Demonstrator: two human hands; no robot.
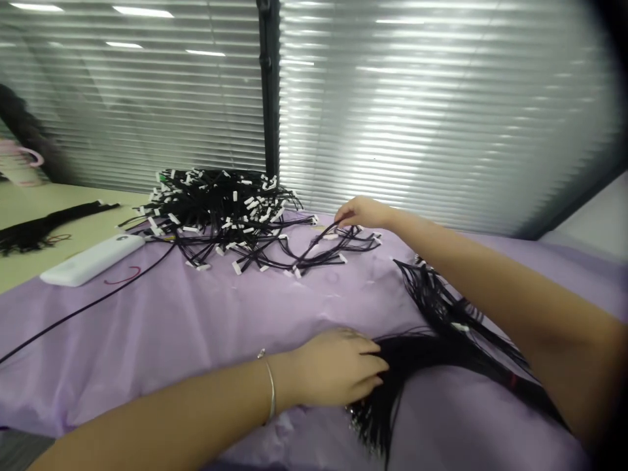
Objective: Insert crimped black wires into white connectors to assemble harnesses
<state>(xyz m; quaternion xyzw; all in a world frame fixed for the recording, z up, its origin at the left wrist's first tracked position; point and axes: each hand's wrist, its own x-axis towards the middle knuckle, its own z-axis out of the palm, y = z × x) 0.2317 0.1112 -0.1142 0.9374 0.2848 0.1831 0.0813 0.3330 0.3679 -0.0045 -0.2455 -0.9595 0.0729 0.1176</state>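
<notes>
My left hand (338, 369), with a silver bangle on its wrist, rests closed on a thick bundle of black wires (432, 353) lying on the purple cloth (196, 320). My right hand (360, 212) reaches far forward and pinches a black wire (318, 239) at the edge of a big heap of black wires with white connectors (220, 209). The right forearm crosses above the bundle.
A white power strip (91, 260) with a black cable (83, 307) lies at the left by a small red loop. Another black wire bunch (44, 226) sits on the pale table far left. Window blinds run behind. Someone's dark hair shows at far left.
</notes>
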